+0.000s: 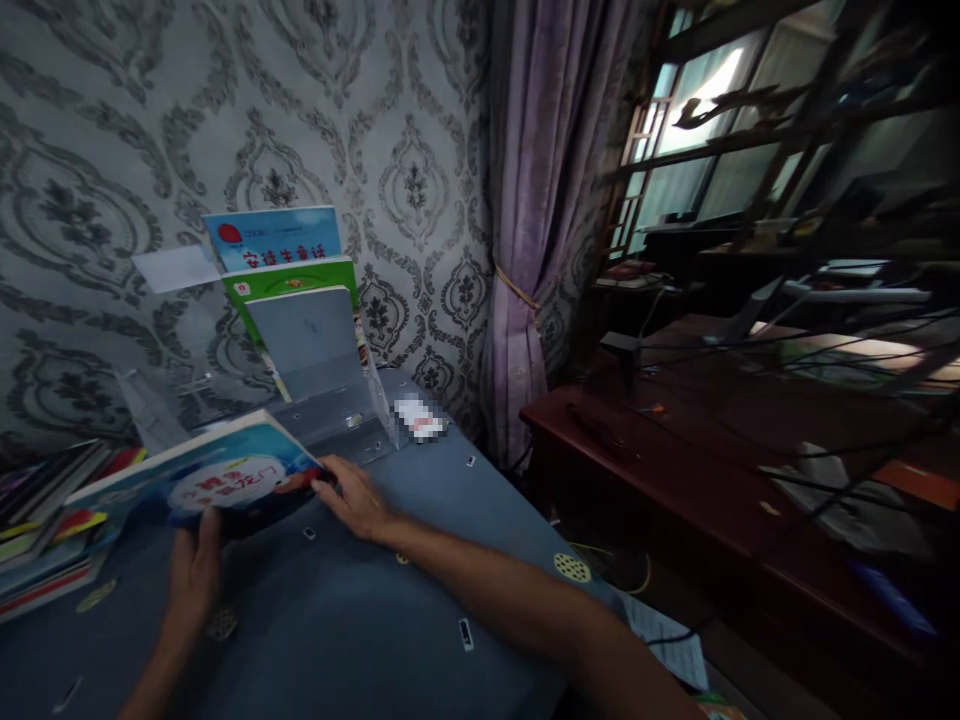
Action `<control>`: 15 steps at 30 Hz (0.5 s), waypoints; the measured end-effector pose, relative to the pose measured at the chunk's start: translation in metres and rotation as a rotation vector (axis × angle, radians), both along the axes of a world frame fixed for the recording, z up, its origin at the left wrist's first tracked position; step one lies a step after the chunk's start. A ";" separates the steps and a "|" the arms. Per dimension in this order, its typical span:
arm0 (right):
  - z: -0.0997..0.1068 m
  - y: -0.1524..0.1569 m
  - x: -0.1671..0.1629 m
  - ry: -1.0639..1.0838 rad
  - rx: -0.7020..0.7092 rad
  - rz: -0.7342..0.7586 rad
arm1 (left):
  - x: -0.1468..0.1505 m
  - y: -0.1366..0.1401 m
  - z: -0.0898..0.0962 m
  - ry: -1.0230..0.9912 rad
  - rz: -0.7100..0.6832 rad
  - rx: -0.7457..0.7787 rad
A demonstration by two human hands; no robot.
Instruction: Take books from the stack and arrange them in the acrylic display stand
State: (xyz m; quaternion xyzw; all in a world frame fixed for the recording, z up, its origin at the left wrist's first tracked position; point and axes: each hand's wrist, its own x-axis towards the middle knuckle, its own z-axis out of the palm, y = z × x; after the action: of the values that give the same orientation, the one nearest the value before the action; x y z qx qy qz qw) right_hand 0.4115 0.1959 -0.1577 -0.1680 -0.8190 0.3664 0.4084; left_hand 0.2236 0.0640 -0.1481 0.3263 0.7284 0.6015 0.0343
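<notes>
A blue picture book with a white oval and red characters on its cover is held tilted above the table. My left hand grips its lower edge, thumb on the cover. My right hand is closed on its right end. Just behind it stands a clear book rack. Upright in the rack are a light blue book, a green book and a plain grey-looking book or panel. My fingers behind the held book are hidden.
A messy stack of books lies at the left on the grey-blue table. A blurred-out item sits right of the rack. Behind are a patterned wall and a tied purple curtain. A dark red desk with cables stands at the right.
</notes>
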 end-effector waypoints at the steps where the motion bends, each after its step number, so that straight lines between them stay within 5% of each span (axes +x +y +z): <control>1: 0.001 0.001 0.001 0.021 -0.004 -0.010 | 0.003 0.002 0.006 0.023 -0.004 0.018; 7: 0.022 0.019 0.011 0.132 -0.041 -0.099 | 0.019 0.022 0.053 0.125 -0.148 -0.018; 15: 0.099 0.069 0.025 0.184 0.113 -0.155 | 0.030 0.080 0.128 0.296 -0.256 0.265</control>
State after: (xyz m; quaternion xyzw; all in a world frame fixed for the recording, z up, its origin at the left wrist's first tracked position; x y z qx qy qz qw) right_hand 0.4364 0.2645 -0.0591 -0.1731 -0.7820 0.3010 0.5175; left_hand 0.2539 0.1442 -0.0201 0.5021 0.5930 0.6282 -0.0400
